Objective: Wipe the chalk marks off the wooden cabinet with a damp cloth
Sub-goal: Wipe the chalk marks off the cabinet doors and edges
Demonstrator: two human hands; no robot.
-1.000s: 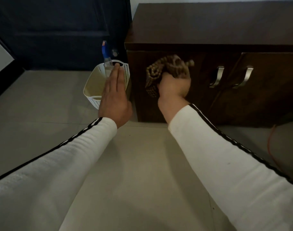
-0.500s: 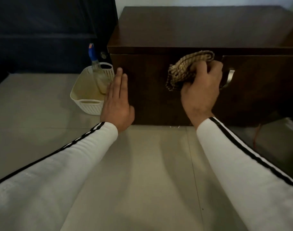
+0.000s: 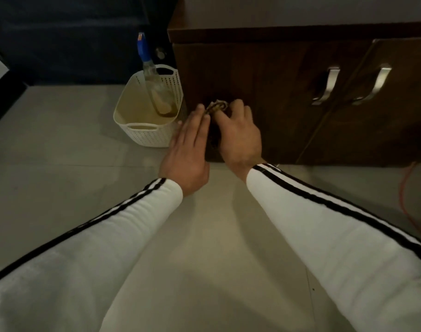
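A dark wooden cabinet (image 3: 276, 75) stands against the wall. My right hand (image 3: 238, 137) grips a brown patterned cloth (image 3: 216, 107) and presses it low on the cabinet's left front panel. Most of the cloth is hidden under the hand. My left hand (image 3: 188, 149) lies flat with fingers together against the panel's lower left corner, touching the cloth's edge. No chalk marks show on the dim wood.
A white perforated basket (image 3: 142, 133) with a blue-capped spray bottle (image 3: 148, 68) stands on the tiled floor left of the cabinet. Two metal door handles (image 3: 325, 86) are to the right. An orange cord (image 3: 405, 200) runs along the floor at right.
My right hand has carried the cloth from the upper middle of the front panel down to its lower left. The left hand now touches the cloth.
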